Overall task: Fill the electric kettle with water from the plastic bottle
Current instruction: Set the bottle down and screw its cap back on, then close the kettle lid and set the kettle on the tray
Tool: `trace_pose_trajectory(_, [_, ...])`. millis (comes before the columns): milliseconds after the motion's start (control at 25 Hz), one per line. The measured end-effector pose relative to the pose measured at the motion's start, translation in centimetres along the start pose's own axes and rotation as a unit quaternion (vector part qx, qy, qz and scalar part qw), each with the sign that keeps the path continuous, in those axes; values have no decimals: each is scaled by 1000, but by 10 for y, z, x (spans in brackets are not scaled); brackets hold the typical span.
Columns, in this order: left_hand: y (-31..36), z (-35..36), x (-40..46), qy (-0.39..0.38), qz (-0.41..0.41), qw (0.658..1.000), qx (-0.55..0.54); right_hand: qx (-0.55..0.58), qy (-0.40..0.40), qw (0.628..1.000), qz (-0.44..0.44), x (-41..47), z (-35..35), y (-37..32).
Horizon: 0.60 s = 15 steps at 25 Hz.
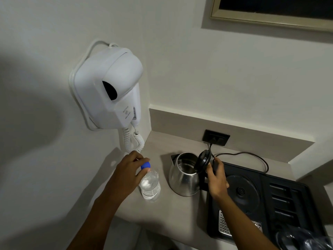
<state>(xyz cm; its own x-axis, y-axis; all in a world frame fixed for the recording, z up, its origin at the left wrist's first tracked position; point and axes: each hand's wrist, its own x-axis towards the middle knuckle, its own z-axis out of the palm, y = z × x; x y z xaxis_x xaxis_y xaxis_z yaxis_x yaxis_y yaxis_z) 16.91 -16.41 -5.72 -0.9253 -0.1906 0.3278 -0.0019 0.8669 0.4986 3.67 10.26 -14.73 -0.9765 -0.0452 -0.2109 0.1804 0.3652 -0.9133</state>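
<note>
Overhead, looking down into a corner of a pale-walled room, a beige counter (180,213) runs along the wall. Largest on the wall is a white hair dryer (108,87) in its mount, its coiled cord hanging to the counter. A framed picture (270,13) sits at the top right. A black tray (295,201) fills the counter's right side, holding the round kettle base (242,193), with a power cord (252,156) looping to a dark wall socket (216,137).

Left of the tray stands the electric kettle (183,175), steel, upright on the counter, off its base. Its black lid (203,160) is tipped open, showing the inside; whether water is in it cannot be told. The right hand (217,179) is curled around the black handle behind the body, thumb near the lid.

Just left of the kettle stands the plastic bottle (150,184), clear, upright, mostly full. The left hand (126,175) is cupped over its top, fingertips closed around the blue cap (145,165), which is on.

The bottle is probably light and thin-walled, so it may buckle and spurt if squeezed; hold it around the ribbed middle when pouring. The steel kettle looks rigid and smooth, best steadied by its handle. Unscrewing the cap seems the step in hand.
</note>
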Motion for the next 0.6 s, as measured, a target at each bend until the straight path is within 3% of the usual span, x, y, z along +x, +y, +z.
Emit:
trace_pose_trajectory(160, [-11,-2,-4,-59,25,997,-44,-8,5,1000,3,-1,0,-2])
trace_pose_trajectory(280, [-11,-2,-6,-75,-14,995,-65,-8,5,1000,7,-4,-1,-4])
trace_pose_trajectory(480, [31,15,-11,65,31,997,-4,21,-14,999,25,-3,1,-11])
trace_pose_trajectory(600, [67,52,-23,-16,84,996,-29,29,-39,998,44,4,0,-16])
